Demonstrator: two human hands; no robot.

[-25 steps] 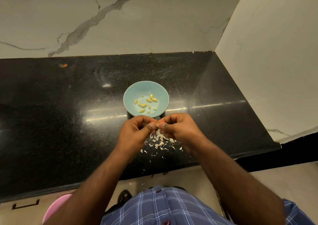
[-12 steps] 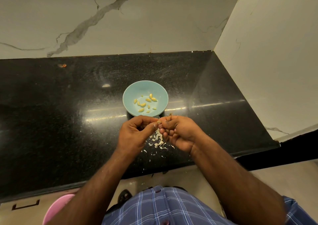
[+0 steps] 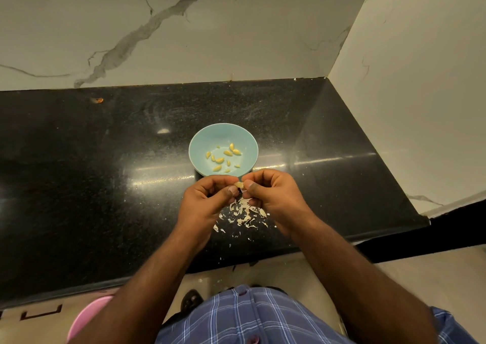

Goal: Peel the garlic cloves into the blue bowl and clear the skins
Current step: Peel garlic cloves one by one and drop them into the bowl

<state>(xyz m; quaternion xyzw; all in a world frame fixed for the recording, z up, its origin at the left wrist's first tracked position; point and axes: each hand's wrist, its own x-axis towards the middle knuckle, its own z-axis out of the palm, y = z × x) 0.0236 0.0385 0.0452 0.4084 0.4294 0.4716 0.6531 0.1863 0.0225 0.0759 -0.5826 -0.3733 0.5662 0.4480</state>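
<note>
Garlic clove [image 3: 238, 184] now exposed between thumbs; half second ago hidden in fingers. Left hand [image 3: 207, 199] and right hand [image 3: 273, 196] both pinch it, just at 6 o'clock of blue bowl [image 3: 196, 146]. Peeled cloves [image 3: 223, 156] in bowl. Skins [image 3: 246, 216] piled at 6 o'clock, uncleared. Judgement: clove nearly bare, drop into bowl next.

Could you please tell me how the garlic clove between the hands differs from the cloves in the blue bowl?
The garlic clove is pinched between the left hand and right hand, above the skins; the cloves lie loose in the blue bowl. The held clove looks paler, while the bowl's cloves look yellow. All are small.
</note>
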